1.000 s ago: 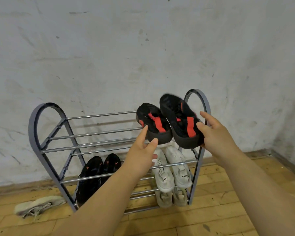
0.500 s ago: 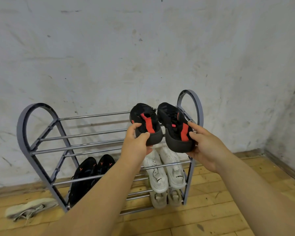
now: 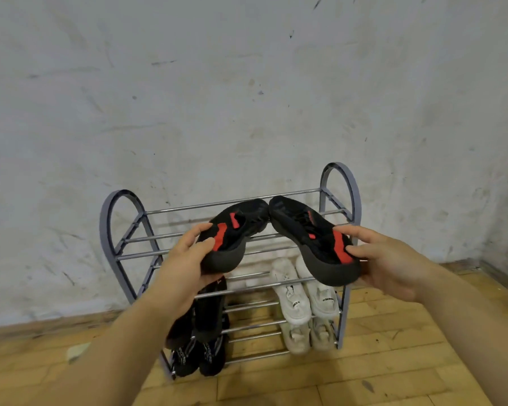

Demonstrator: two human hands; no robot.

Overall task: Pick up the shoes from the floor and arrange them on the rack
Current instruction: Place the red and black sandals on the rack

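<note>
Two black shoes with red patches are lifted in front of the top tier of the grey metal rack [image 3: 340,183], toes meeting in the middle. My left hand [image 3: 188,259] grips the heel of the left black-and-red shoe [image 3: 235,230]. The heel of the right black-and-red shoe [image 3: 314,235] is gripped by my right hand [image 3: 393,262]. A white pair [image 3: 302,291] sits on the middle tier at the right, with a beige pair [image 3: 308,336] below it. Two dark pairs [image 3: 208,317] fill the left of the lower tiers, partly behind my left arm.
The rack stands against a scuffed white wall on a wooden floor [image 3: 393,361]. A pale shoe [image 3: 78,350] lies on the floor left of the rack, mostly hidden by my left arm. The wall turns a corner at the far right.
Both hands have lifted the black-and-red shoes and spread their heels apart, so the toes now touch. The view has shifted, putting the rack further right in the frame.
</note>
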